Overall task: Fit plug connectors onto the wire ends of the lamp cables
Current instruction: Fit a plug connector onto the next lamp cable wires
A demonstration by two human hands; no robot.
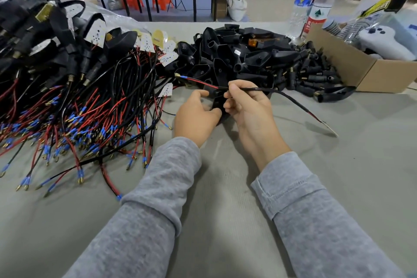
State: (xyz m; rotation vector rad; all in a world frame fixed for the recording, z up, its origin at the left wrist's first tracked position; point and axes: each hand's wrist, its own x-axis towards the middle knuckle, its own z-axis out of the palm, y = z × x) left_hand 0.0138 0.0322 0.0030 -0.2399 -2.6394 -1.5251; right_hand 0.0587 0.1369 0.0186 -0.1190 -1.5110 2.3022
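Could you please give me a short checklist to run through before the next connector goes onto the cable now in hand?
1. Cable held firmly: ok, the right hand pinches the black cable.
2. Wire end free to work on: ok, the red wire sticks out past the fingers, its terminal bare.
3. Black part secured: ok, the left hand grips the black part between the hands.
4. Part lined up with the terminal: cannot tell, the hands hide it.
5. Spare parts within reach: ok, the black pile lies just beyond the hands.
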